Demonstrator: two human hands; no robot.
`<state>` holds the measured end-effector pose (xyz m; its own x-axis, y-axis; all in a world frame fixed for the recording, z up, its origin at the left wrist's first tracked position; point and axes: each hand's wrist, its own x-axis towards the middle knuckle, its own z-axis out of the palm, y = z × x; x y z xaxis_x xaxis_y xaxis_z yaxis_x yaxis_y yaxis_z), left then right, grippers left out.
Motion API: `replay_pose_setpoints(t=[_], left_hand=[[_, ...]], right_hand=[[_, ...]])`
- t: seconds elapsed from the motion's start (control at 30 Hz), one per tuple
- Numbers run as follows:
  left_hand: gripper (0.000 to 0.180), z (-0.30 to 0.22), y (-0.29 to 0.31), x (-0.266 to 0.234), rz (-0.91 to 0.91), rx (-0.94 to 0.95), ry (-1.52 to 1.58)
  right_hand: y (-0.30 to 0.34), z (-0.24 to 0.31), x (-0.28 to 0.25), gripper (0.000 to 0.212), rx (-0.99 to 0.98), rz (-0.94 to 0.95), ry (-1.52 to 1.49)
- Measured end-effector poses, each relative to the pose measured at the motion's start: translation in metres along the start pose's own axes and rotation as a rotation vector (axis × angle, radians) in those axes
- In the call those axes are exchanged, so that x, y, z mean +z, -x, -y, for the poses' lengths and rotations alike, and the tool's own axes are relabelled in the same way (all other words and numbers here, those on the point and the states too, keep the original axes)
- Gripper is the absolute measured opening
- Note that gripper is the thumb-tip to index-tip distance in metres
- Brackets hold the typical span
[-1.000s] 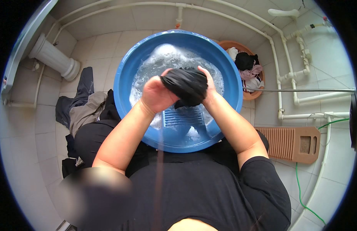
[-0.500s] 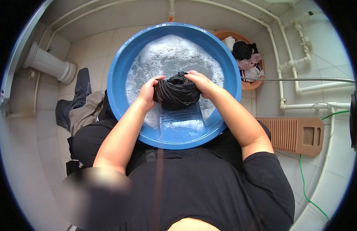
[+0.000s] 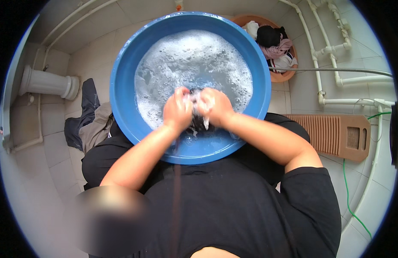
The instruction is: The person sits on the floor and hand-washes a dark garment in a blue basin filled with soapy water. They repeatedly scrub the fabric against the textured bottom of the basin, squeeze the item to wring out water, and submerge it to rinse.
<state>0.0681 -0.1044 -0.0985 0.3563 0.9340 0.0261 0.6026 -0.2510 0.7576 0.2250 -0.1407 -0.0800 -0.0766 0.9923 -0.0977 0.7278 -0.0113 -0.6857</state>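
Blue plastic forms the wide basin (image 3: 123, 81) between the person's knees, filled with cloudy water (image 3: 199, 48) under a skin of white suds. In its near part, the left hand (image 3: 178, 111) and the right hand (image 3: 216, 107) are close together, fingers curled in on a black cloth (image 3: 198, 122) bunched between them at the waterline; foam and the hands themselves hide most of it, so exactly how the fingertips pinch it cannot be told. Behind the basin's far right rim, and partly covered by it, an orange tub (image 3: 279, 77) holds white, black and pink clothes (image 3: 277, 49). A thin grey hose (image 3: 327, 69) runs across that tub's near side to the blue rim. On the right, a brown washboard (image 3: 323, 134) lies on the tiles, one end hidden by the person's leg, with a green cord (image 3: 348, 193) near it and white pipes (image 3: 308, 43) along the wall. To the left, a dark garment (image 3: 89, 96) and a beige one (image 3: 96, 130) lie on the floor, near a white pedestal (image 3: 48, 84).
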Motion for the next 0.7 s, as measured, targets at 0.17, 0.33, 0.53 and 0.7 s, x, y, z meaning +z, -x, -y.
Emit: replay_pose_setpoints(t=[0.17, 0.33, 0.53, 0.7], left_hand=[[0.034, 0.013, -0.053, -0.006, 0.110, 0.040, -0.409], [0.023, 0.009, -0.007, -0.016, 0.042, 0.055, 0.081], [0.021, 0.002, 0.005, 0.001, 0.085, 0.158, -0.171], [0.036, 0.031, -0.052, 0.007, -0.206, 0.235, -0.637]], right_hand=[[-0.050, -0.006, 0.004, 0.042, 0.286, -0.067, 0.132], [-0.007, -0.002, 0.007, 0.035, 0.072, -0.153, -0.089], [0.007, 0.013, 0.005, 0.032, 0.115, 0.003, 0.103], [-0.053, -0.010, 0.020, 0.047, 0.140, -0.188, 0.333]])
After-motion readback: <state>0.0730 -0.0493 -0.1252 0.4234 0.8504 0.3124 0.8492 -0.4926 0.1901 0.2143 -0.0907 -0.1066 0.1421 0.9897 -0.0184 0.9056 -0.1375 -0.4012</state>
